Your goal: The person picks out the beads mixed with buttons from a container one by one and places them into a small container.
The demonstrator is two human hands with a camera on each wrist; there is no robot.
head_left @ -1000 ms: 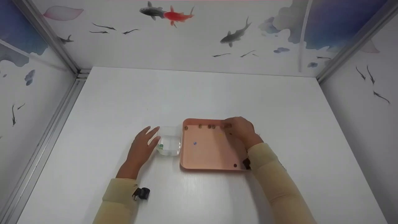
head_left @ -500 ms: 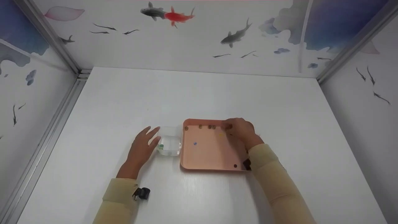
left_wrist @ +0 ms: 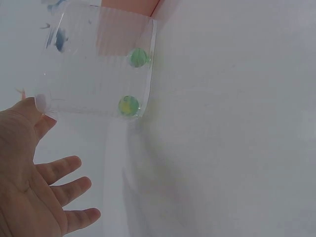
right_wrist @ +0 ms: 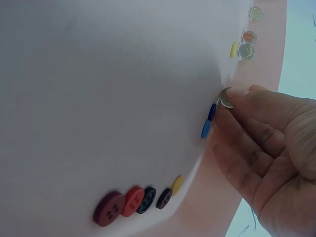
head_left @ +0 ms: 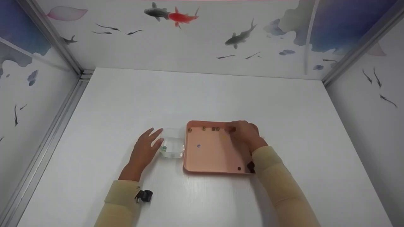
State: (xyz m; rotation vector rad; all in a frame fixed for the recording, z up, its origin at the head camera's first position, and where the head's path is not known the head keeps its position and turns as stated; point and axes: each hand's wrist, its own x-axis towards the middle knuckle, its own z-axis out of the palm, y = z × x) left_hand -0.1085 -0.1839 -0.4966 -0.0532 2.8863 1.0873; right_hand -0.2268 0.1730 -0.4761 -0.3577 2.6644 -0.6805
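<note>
Movement: since one second ago, we notice only the right hand (head_left: 244,130) shifted, very slightly lower at the far wall of the pink tray (head_left: 205,160).
Pinched: one clear marble (right_wrist: 225,98), between thumb and finger, inside the tray.
Left hand (head_left: 145,149): spread, fingers nearly straight, touching the transparent box (head_left: 172,155).
Box: we count two green marbles (left_wrist: 128,105).
Tray: four more marbles (head_left: 204,128) along its far wall, at least eight buttons (right_wrist: 133,201).
</note>
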